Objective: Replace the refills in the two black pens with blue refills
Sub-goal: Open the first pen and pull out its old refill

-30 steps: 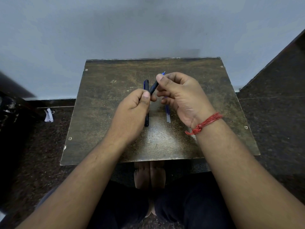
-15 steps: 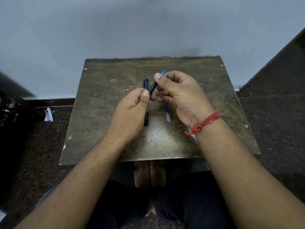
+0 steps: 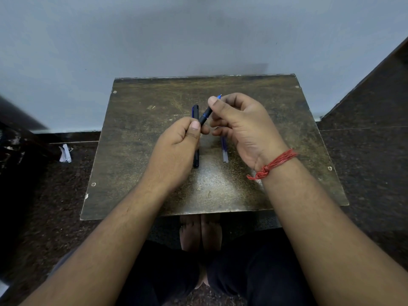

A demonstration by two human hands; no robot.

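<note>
Both hands hold one black pen [image 3: 205, 117] slanted above the small worn table [image 3: 136, 151]. My left hand [image 3: 176, 149] grips its lower barrel between thumb and fingers. My right hand [image 3: 240, 127] pinches the upper end, where a blue tip [image 3: 219, 97] sticks out past the fingers. A second black pen [image 3: 195, 111] lies lengthwise on the table, partly under my left hand. A loose refill [image 3: 224, 151], bluish with a clear end, lies on the table beneath my right hand.
The table stands against a pale wall [image 3: 198, 36]. Dark speckled floor [image 3: 55, 195] surrounds it, with a scrap of white paper [image 3: 65, 153] at the left. My bare feet [image 3: 199, 230] and dark-clothed knees are under the table's front edge.
Both hands keep the same hold on the pen. My right hand has lifted slightly, and more of the blue tip shows above its fingers.
</note>
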